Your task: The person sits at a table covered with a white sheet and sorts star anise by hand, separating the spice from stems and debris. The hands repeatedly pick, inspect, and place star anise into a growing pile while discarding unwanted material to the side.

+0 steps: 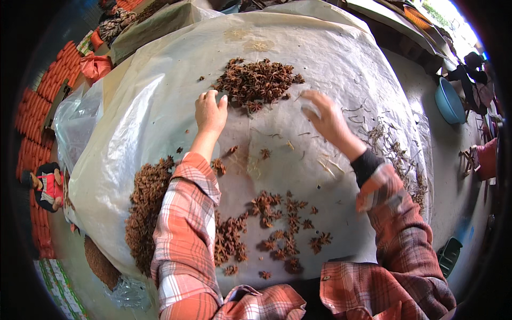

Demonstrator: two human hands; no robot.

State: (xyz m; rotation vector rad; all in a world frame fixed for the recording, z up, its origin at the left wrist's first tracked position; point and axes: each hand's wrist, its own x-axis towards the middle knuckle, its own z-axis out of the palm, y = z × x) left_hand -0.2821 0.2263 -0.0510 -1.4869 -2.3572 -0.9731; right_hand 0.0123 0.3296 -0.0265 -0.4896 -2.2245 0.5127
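My left hand [211, 113] is at the lower left edge of a heap of dried star anise [258, 82] on the plastic-covered table. Its fingers point towards the heap, and whether it holds anything cannot be told. My right hand [325, 114], slightly blurred, is to the right of the heap with thumb and fingers apart and a thin stalk at the fingertips. Loose star anise [290, 236] are scattered nearer my body. A larger reddish-brown pile [144, 212] lies beside my left forearm, partly hidden by the sleeve.
Thin dry stalks [394, 150] are strewn along the table's right side. A clear plastic bag [78, 120] hangs at the left edge. Beyond are stacked red sacks [34, 116], a blue basin [450, 102] and a green plastic container [450, 256]. Other people are in the background.
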